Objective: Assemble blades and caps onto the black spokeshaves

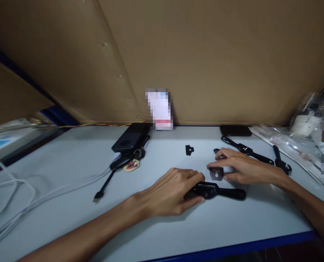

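My left hand [178, 191] is closed round the left part of a black two-handled tool [220, 192] lying near the table's front. The tool's right handle sticks out to the right. Just behind it, my right hand [236, 165] is over a small dark metal plate [216, 173] with a hole in it; thumb and fingers are spread at its edges. Whether they grip it is hard to tell. A small black bracket [189, 150] lies further back, left of my right hand. Part of another small black piece [216, 150] shows beside my right fingers.
Behind my right hand lie a second black two-handled tool [247, 150] and a black part [282, 160]. A dark phone [235, 130] and plastic bags [290, 142] are at the back right. A black box [130, 137], cables [66, 186] and a blurred screen [160, 109] stand left and centre.
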Tool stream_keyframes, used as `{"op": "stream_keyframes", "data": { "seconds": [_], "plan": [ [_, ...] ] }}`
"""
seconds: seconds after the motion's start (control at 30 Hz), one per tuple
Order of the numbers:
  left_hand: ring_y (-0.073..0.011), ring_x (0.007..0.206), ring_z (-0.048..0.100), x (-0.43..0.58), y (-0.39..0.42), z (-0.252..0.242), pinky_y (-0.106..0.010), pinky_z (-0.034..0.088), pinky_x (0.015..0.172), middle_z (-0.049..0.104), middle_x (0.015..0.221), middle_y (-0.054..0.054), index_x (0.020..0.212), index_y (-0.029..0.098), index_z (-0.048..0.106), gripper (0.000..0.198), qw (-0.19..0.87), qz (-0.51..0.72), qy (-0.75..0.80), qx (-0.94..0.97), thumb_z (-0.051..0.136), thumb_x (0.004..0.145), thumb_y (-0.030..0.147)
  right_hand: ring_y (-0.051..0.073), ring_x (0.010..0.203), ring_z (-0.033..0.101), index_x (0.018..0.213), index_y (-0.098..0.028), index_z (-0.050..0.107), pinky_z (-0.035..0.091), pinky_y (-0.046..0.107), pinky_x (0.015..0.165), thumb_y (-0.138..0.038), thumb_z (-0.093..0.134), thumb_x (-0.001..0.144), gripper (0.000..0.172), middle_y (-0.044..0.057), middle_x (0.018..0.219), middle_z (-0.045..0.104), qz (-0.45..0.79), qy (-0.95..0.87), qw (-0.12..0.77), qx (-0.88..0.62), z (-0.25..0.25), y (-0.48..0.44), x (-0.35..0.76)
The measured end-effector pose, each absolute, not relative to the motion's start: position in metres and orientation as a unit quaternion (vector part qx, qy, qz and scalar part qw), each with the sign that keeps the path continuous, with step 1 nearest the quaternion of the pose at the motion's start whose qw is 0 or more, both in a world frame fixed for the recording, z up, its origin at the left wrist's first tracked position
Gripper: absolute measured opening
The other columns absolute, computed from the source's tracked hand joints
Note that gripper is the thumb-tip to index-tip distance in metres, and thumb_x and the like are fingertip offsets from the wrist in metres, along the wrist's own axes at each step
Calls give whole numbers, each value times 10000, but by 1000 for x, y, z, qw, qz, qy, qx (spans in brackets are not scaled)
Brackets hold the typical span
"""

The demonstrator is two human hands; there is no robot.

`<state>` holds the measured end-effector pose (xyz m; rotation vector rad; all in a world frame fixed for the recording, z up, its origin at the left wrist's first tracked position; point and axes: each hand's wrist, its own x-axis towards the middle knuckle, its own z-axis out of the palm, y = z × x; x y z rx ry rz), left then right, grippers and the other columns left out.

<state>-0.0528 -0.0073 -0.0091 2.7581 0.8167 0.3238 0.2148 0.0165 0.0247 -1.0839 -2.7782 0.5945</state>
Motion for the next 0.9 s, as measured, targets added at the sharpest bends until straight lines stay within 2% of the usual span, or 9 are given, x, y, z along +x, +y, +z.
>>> {"op": "stream_keyframes", "data": {
  "seconds": [0.13, 0.23, 0.3, 0.37, 0.43, 0.5, 0.57, 0.67, 0.9],
  "plan": [
    [-163, 638, 573, -51, -8, -8, -305, 390, 565, 654, 843, -8, 1047, 205, 590, 226, 128, 120, 299, 938, 541, 966, 411, 223, 984, 596, 1055, -259, 667, 476, 328, 835, -217, 699, 831, 230, 41, 1103, 592, 203, -893, 45, -399, 28, 14, 215],
    [-161, 638, 568, -50, -9, -9, -293, 376, 553, 646, 826, -6, 1022, 205, 582, 203, 132, 131, 316, 930, 543, 960, 394, 206, 817, 591, 975, -224, 603, 452, 305, 678, -289, 760, 780, 259, 28, 954, 619, 205, -867, 28, -452, 27, 14, 215],
    [-166, 655, 575, -49, -10, -10, -291, 379, 560, 649, 829, -3, 1018, 209, 572, 180, 135, 141, 317, 928, 555, 953, 376, 194, 750, 584, 1018, -229, 601, 417, 289, 612, -286, 771, 768, 307, 14, 894, 639, 222, -858, 27, -462, 24, 15, 214],
    [-169, 673, 586, -49, -11, -11, -291, 391, 574, 656, 848, -1, 1035, 213, 561, 165, 138, 151, 315, 927, 571, 950, 354, 185, 748, 594, 1029, -235, 635, 410, 287, 632, -227, 734, 793, 256, 13, 884, 668, 225, -858, 61, -457, 21, 16, 210],
    [-170, 687, 596, -49, -12, -13, -289, 401, 583, 661, 873, -3, 1057, 216, 549, 163, 136, 158, 312, 927, 583, 947, 331, 177, 745, 600, 933, -226, 674, 411, 295, 677, -165, 685, 816, 133, 9, 828, 677, 223, -850, 127, -460, 17, 16, 203],
    [-172, 696, 605, -49, -13, -13, -286, 406, 588, 665, 897, -6, 1073, 219, 532, 170, 132, 164, 308, 928, 590, 942, 309, 165, 701, 595, 816, -209, 661, 416, 296, 684, -142, 665, 811, 67, -8, 719, 657, 277, -811, 203, -474, 13, 16, 194],
    [-174, 698, 610, -49, -14, -14, -283, 405, 587, 669, 907, -6, 1076, 220, 506, 191, 132, 170, 306, 927, 603, 926, 288, 160, 676, 606, 792, -201, 627, 436, 292, 679, -156, 683, 781, 73, -17, 679, 660, 395, -745, 258, -471, 8, 14, 185],
    [-169, 661, 591, -49, -14, -14, -274, 378, 569, 654, 847, 14, 1029, 224, 466, 220, 135, 176, 317, 922, 632, 894, 274, 163, 678, 631, 843, -198, 609, 459, 298, 684, -179, 694, 752, 125, 1, 728, 705, 542, -657, 280, -442, 3, 11, 177],
    [-147, 602, 514, -49, -13, -15, -274, 289, 535, 601, 784, 32, 911, 224, 432, 213, 93, 164, 314, 930, 634, 897, 289, 153, 647, 602, 879, -187, 640, 423, 288, 645, -191, 680, 753, 133, 6, 716, 692, 579, -625, 270, -448, 3, 11, 179]
  ]
}}
